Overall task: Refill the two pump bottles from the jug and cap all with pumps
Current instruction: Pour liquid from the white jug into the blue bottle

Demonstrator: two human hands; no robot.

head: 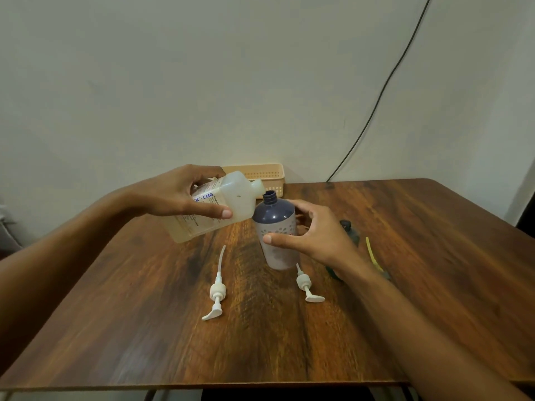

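Tilting above the wooden surface [405, 227], the pale jug [220, 205] is held in the left hand [176, 192], whose grip is closed around its body, thumb on the near face and fingers over the far side. The jug's uncapped spout points right and sits just beside the open neck of the dark blue bottle [276, 227], a little above it; whether the two touch cannot be told. That bottle stands upright near the middle of the surface, uncapped. The right hand [315, 238] curls around the bottle's right side in a wide grip, thumb across the front; its fingers look loose rather than clamped. Two white pumps lie flat on the surface in front: one [215, 296] to the left, the other [307, 286] just before the bottle. A second dark bottle [348, 228] lies partly hidden behind the right wrist, with a yellow tube [372, 254] beside it. A beige basket [260, 176] sits against the wall.
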